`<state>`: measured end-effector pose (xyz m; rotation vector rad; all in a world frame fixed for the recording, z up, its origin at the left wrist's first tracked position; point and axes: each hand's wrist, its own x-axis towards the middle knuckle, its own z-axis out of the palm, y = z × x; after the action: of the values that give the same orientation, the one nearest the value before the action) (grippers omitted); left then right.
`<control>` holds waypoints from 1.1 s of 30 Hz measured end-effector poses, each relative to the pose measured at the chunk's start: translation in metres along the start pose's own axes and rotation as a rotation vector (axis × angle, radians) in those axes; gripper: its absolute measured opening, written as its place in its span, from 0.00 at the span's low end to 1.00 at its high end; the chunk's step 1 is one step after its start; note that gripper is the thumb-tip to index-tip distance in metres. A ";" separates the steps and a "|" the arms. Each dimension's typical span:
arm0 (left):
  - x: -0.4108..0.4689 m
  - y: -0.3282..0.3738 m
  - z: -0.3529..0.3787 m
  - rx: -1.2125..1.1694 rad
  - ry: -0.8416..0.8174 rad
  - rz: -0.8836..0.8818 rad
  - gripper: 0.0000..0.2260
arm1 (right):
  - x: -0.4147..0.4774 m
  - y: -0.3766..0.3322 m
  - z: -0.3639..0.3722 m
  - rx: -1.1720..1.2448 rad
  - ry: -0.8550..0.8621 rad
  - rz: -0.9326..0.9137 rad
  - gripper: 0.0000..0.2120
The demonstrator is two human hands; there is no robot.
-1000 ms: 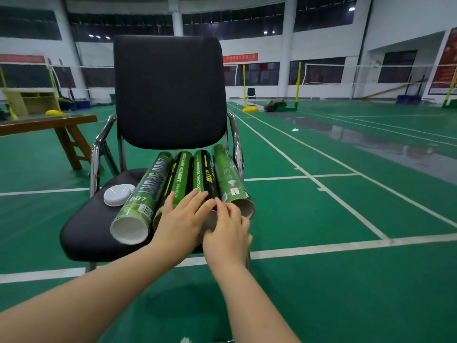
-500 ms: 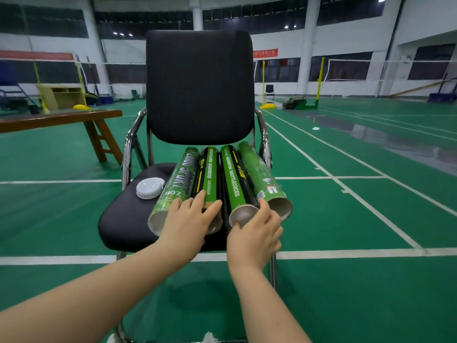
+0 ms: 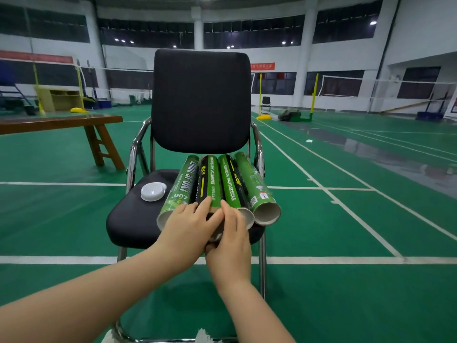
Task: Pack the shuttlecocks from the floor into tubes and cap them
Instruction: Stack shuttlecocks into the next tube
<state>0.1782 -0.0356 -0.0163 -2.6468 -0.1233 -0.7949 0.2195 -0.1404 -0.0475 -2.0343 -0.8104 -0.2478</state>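
**While Four Tubes Lie on the Chair, One Is Taken by Its Near End**

Since the tubes are thin cardboard cylinders, they are judged to be light, fairly stiff along their length and easily crushed at the open mouths. Four are laid side by side on the seat of the chair, with their open ends turned towards six o'clock. The glossy printed wrap is likely to be slippery, and a round tube can be expected to roll once it is freed from its neighbours.

The second tube, counted from nine o'clock, is the one being handled. The left hand is rested on top near the open end, its fingers spread and nearly straight, with nothing enclosed. The right hand is curved over the same end, with the thumb seemingly tucked beneath, so a light grip is judged, though part of it is hidden.

A hold just behind the rim, across the full width, is advised, so that the mouth is not pinched oval.

White caps are stacked on the seat at nine o'clock of the tubes. Feathers of shuttlecocks are glimpsed on the floor at six o'clock, mostly cut off. A wooden bench is seen at ten o'clock.
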 end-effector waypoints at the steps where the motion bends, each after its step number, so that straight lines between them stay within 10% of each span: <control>1: -0.001 0.001 -0.009 -0.003 0.005 -0.002 0.37 | -0.001 -0.005 -0.007 0.055 -0.024 -0.010 0.38; 20: -0.089 -0.033 -0.174 0.109 0.089 -0.036 0.35 | -0.074 -0.127 -0.057 0.351 -0.070 -0.274 0.34; 33: -0.178 -0.078 -0.200 0.188 -0.017 -0.106 0.31 | -0.116 -0.175 -0.008 0.579 -0.390 -0.272 0.32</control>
<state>-0.0882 -0.0347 0.0659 -2.4865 -0.3281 -0.7552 0.0212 -0.1327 0.0222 -1.4369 -1.2387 0.2253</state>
